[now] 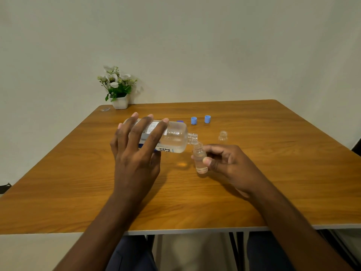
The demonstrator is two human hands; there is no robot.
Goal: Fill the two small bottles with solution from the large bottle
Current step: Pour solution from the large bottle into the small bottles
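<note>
**Neck meets mouth**

Your left hand (136, 153) grips the large bottle (175, 138) near level, its neck pointing right to the mouth of the small bottle (200, 159) pinched in your right hand (228, 161). The second small bottle (223, 136) stands on the tabletop (273, 173) beyond, nearer your right.

Clear glossy plastic large bottle (175, 139), matt blue plastic caps (193, 120), smooth wood-grain table (273, 182)

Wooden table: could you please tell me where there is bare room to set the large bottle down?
Bare wood lies at the near left corner of the wooden table and right of the empty small clear bottle. Crowded: the middle, around the left hand, right hand and two blue plastic caps.
</note>
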